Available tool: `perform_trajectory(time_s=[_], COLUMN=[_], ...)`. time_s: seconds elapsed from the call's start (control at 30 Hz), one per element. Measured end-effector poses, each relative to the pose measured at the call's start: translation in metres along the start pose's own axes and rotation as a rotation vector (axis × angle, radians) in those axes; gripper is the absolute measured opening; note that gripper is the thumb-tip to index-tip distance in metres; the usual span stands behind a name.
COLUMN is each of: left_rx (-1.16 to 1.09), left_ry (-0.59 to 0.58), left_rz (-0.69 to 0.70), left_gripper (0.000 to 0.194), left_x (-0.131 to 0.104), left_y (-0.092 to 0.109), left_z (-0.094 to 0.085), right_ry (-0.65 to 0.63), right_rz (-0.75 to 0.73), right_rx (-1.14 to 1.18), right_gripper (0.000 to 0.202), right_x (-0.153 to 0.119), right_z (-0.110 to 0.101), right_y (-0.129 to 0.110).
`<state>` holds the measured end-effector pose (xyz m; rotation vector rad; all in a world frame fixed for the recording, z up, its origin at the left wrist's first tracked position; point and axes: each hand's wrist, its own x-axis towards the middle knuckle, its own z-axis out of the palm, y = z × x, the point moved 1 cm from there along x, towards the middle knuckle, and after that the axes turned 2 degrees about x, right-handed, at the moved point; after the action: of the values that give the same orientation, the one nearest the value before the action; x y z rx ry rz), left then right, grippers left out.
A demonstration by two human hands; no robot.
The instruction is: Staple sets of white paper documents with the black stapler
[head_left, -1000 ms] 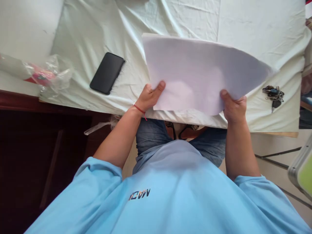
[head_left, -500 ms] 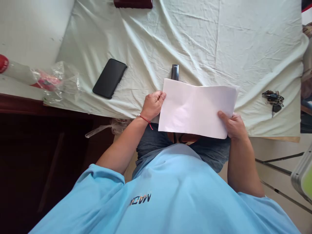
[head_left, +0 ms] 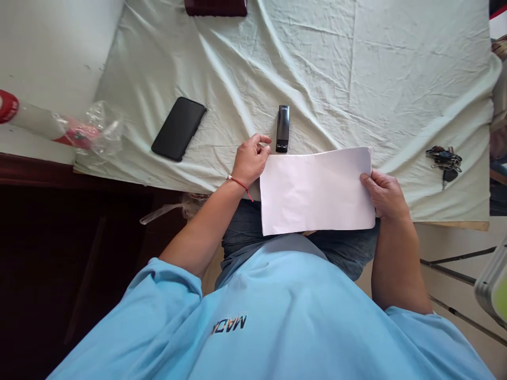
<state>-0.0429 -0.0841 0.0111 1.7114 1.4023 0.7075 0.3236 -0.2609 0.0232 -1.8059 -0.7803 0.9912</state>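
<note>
White paper sheets (head_left: 317, 192), held together as a thin stack, span the space between my hands at the table's front edge. My right hand (head_left: 386, 192) grips their right edge, thumb on top and fingers underneath. At the upper left corner, my left hand (head_left: 252, 159) pinches the paper between thumb and curled fingers, with the index finger reaching out above. Just beyond the paper's far edge lies a black stapler (head_left: 282, 128), fully in sight and touched by neither hand.
On the pale green tablecloth (head_left: 317, 63) a black phone (head_left: 179, 128) lies to the left and a bunch of keys (head_left: 444, 162) to the right. A bottle (head_left: 35, 120) in clear plastic wrap rests at far left. A dark red object (head_left: 216, 7) sits at the far edge.
Both hands have lowered the paper toward me and levelled it, uncovering the whole stapler. The left index finger has stretched out, and the right hand has shifted slightly right.
</note>
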Motion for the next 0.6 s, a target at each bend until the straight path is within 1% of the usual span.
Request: perform_trajectory(time_s=[0.07, 0.13, 0.2, 0.3, 0.4, 0.47, 0.6], left_rx=[0.072, 0.159, 0.225, 0.243, 0.207, 0.200, 0.203], left_ry=[-0.032, -0.074, -0.117, -0.128, -0.114, -0.094, -0.053], left_rz=[0.070, 0.153, 0.196, 0.170, 0.087, 0.038, 0.011], left_gripper=[0.016, 0.028, 0.035, 0.030, 0.021, 0.018, 0.026], left_x=[0.001, 0.000, -0.002, 0.000, 0.007, 0.014, 0.029], left_y=[0.003, 0.004, 0.004, 0.003, 0.003, 0.005, 0.009], left_z=[0.000, -0.001, -0.003, -0.005, -0.005, -0.004, 0.000], right_ry=[0.032, 0.060, 0.078, 0.114, 0.136, 0.135, 0.104], right_rz=[0.006, 0.008, 0.024, 0.065, 0.102, 0.113, 0.116], right_rx=[0.025, 0.065, 0.106, 0.142, 0.149, 0.136, 0.085], right_gripper=[0.037, 0.038, 0.040, 0.041, 0.037, 0.035, 0.032], right_x=[-0.003, -0.006, -0.010, -0.014, -0.012, -0.009, 0.000], right_z=[-0.001, -0.001, -0.001, 0.002, 0.003, 0.003, -0.003], right_y=[-0.001, -0.003, -0.006, -0.009, -0.010, -0.009, -0.006])
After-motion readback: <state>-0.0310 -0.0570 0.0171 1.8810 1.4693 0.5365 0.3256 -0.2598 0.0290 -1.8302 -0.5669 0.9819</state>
